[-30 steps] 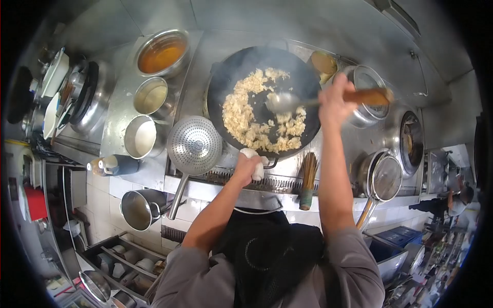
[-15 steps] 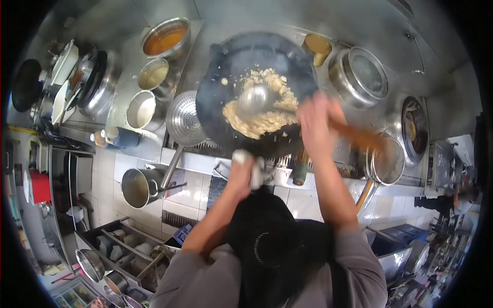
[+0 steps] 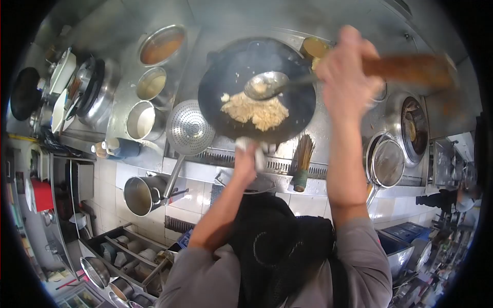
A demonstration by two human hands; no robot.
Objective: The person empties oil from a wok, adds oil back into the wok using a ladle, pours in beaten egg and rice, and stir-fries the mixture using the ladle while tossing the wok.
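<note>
A large black wok sits on the steel stove, with a heap of pale, crumbly food in its lower middle. My left hand is closed around a white cloth at the wok's near rim, where its handle is hidden. My right hand grips a ladle to the right of the wok. The ladle's metal bowl is over the food with a little of it inside, and its wooden handle points right, blurred.
A perforated strainer lies left of the wok, near pots and a bowl of orange liquid. A bamboo brush and a mesh sieve are at the right. A person is far right.
The wok was pulled nearer and tilted, then moved back toward the stove. The food has gathered into a smaller heap. My right hand has risen with the ladle.
</note>
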